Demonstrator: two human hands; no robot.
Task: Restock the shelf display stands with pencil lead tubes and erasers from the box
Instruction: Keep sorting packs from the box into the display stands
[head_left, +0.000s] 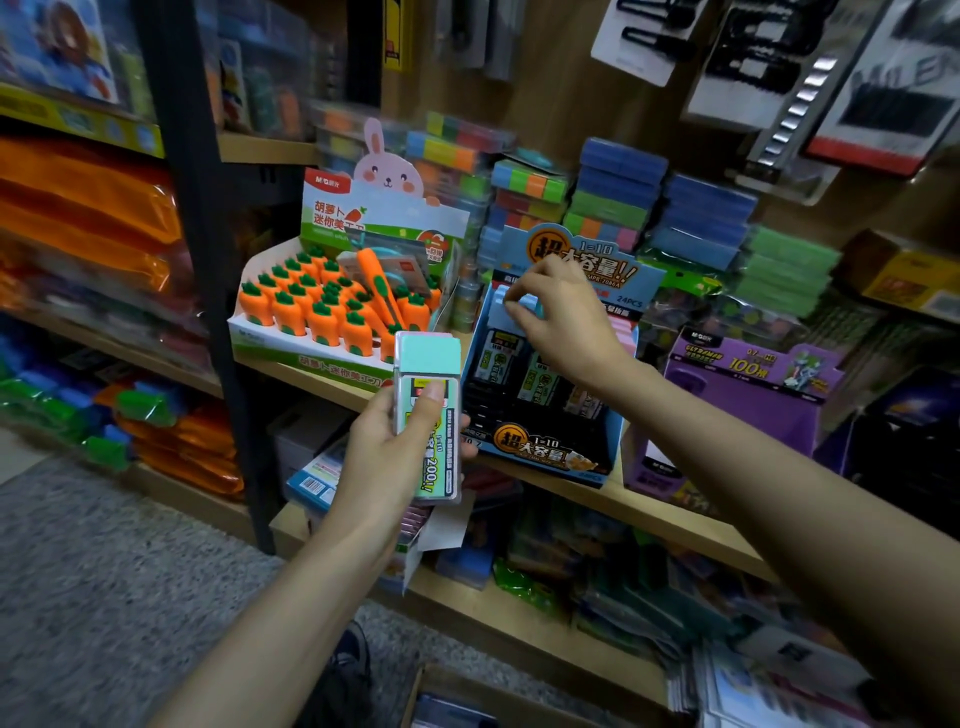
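Head view. Grips a mint-green pencil lead tube (428, 410) in the left hand (384, 457), just in front of the shelf (665, 512). Pinches a blue-capped tube (522, 304) with the right hand (566, 322) fingers at the back row of the blue display stand (545, 452). Risks knocking over neighbouring tubes if set in tilted. Counts one green tube, one blue-capped tube and three stands on the shelf.

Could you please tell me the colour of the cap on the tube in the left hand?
The tube has a mint-green cap, clearest in the head view.
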